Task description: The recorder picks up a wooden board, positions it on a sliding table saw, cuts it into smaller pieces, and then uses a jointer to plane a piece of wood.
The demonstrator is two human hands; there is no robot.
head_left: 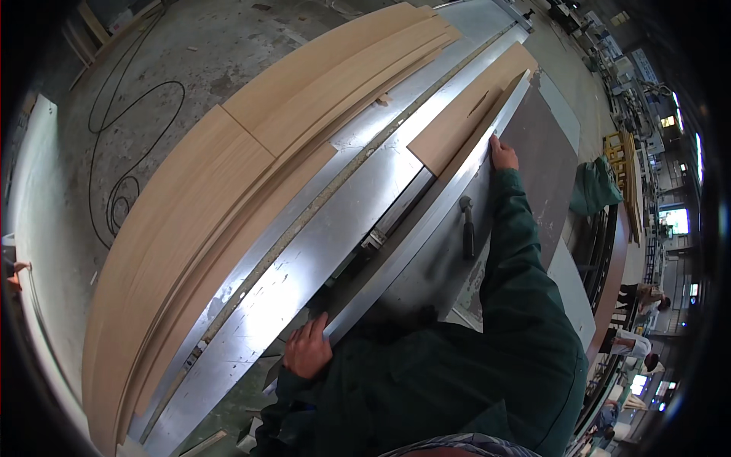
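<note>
A long metal rail [426, 228], straight-sided and silvery, runs diagonally over the grey machine table. My left hand [308, 347] is closed at its near end, fingers curled at the edge. Farther along the same rail, my right hand [503, 154] grips the edge, its arm stretched forward; part of its fingers is hidden behind the rail. Just beyond the rail, a light wood board [464, 122] with a dark slit lies on the table. A dark-handled lever [467, 228] stands between the rail and my right arm.
Long light wood panels [190, 183] lie on the metal sliding table [304, 251] to the left. A black cable [93, 152] coils over the concrete floor. On the right are a green sack [595, 186], stacked boards and several people farther off.
</note>
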